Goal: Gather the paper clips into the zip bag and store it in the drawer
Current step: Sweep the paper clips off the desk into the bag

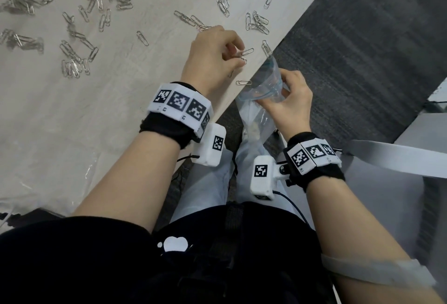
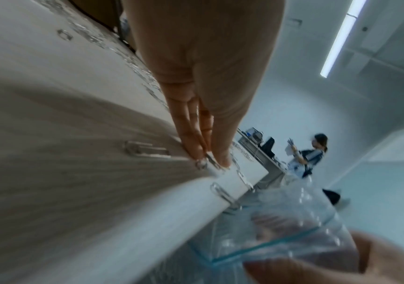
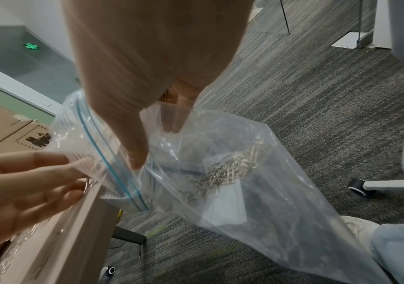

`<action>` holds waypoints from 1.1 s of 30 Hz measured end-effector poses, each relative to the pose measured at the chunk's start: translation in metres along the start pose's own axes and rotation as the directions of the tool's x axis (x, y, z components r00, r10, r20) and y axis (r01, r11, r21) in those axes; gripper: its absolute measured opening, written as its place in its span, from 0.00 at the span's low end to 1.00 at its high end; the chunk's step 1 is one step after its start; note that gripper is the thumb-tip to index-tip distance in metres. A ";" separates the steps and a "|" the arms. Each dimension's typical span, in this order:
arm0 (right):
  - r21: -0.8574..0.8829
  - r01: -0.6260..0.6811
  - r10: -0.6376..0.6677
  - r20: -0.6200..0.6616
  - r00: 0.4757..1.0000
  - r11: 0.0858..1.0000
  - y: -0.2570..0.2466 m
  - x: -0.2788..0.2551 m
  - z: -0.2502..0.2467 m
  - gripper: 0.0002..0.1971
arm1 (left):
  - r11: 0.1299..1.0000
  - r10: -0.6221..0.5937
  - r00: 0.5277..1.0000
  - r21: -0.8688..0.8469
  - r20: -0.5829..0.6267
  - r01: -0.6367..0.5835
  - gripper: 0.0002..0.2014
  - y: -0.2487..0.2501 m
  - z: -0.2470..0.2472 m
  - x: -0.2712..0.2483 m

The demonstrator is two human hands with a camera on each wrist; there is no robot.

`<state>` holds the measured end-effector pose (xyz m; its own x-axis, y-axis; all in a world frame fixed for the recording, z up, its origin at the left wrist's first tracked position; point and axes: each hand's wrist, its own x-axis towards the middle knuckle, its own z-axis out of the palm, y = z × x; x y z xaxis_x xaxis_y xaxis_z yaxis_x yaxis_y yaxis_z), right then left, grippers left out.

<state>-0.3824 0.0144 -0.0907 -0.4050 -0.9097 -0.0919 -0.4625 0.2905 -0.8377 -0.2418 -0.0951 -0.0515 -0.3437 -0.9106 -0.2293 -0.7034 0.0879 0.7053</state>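
Two views agreeing. Head view: left hand (image 1: 212, 54) pinching paper clips (image 1: 245, 53) at table edge (image 1: 254, 71), centre frame; zip bag (image 1: 263, 90) hanging just lower right, mouth gaping. Right wrist view: right hand (image 3: 133, 96) gripping bag rim, holding mouth open; clips pointing toward it.

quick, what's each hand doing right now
Left hand: pinches paper clips at the table edge.
Right hand: grips the open zip bag by its mouth.
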 end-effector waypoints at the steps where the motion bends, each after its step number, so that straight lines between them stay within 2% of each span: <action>1: -0.001 -0.001 0.001 0.002 1.000 1.000 0.000 0.000 0.000 0.23 | 0.998 -0.020 1.000 -0.052 -0.019 0.019 0.12 -0.001 -0.003 -0.002; 4: -0.003 -0.018 0.018 0.005 1.000 1.000 -0.001 0.000 -0.001 0.24 | 0.992 -0.075 0.996 -0.102 -0.047 0.070 0.16 -0.011 -0.021 -0.008; 6: -0.012 -0.033 0.034 0.014 0.999 0.999 -0.001 0.000 -0.002 0.24 | 0.993 -0.118 0.990 0.003 0.073 0.118 0.19 -0.018 -0.036 -0.013; 8: -0.011 -0.045 0.045 0.023 0.999 0.999 -0.002 0.000 -0.002 0.24 | 0.979 -0.190 0.959 0.114 0.208 0.169 0.18 -0.023 -0.047 -0.017; 11: -0.007 -0.054 0.054 0.023 0.998 0.999 -0.003 0.000 -0.002 0.25 | 0.963 -0.247 0.929 0.178 0.274 0.204 0.15 -0.027 -0.046 -0.020; 16: -0.012 -0.045 0.045 0.019 0.999 0.999 -0.001 0.000 -0.001 0.24 | 0.980 -0.197 0.960 0.072 0.198 0.186 0.11 -0.020 -0.029 -0.017; 21: -0.024 -0.044 0.044 0.007 0.999 0.999 -0.001 0.001 -0.001 0.24 | 0.995 -0.100 0.990 0.000 0.097 0.100 0.09 -0.006 -0.010 -0.011; 23: -0.020 -0.046 0.046 0.005 0.999 0.999 -0.001 0.002 -0.001 0.24 | 0.997 -0.070 0.996 -0.032 0.064 0.072 0.15 -0.002 -0.010 -0.010; 25: -0.026 -0.042 0.042 0.000 0.999 0.999 -0.001 0.001 -0.002 0.24 | 0.999 -0.034 0.998 -0.016 0.051 0.035 0.29 -0.003 -0.012 -0.009; 27: -0.025 -0.040 0.040 -0.003 0.999 0.999 0.000 0.002 -0.001 0.24 | 0.998 -0.004 0.994 0.062 0.111 -0.003 0.42 -0.002 -0.013 -0.007; 28: -0.018 -0.041 0.041 -0.004 0.999 0.999 0.000 0.002 -0.001 0.25 | 0.996 0.005 0.990 0.089 0.143 -0.018 0.44 0.000 -0.012 -0.006; 33: -0.005 -0.042 0.042 0.005 0.999 0.999 0.000 0.002 0.000 0.25 | 0.989 0.055 0.984 0.130 0.168 -0.077 0.29 0.010 0.001 -0.002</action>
<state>-0.3834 0.0126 -0.0904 -0.4203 -0.8981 -0.1297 -0.4490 0.3300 -0.8304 -0.2490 -0.0921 -0.0445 -0.4811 -0.8238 -0.2998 -0.7497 0.2094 0.6278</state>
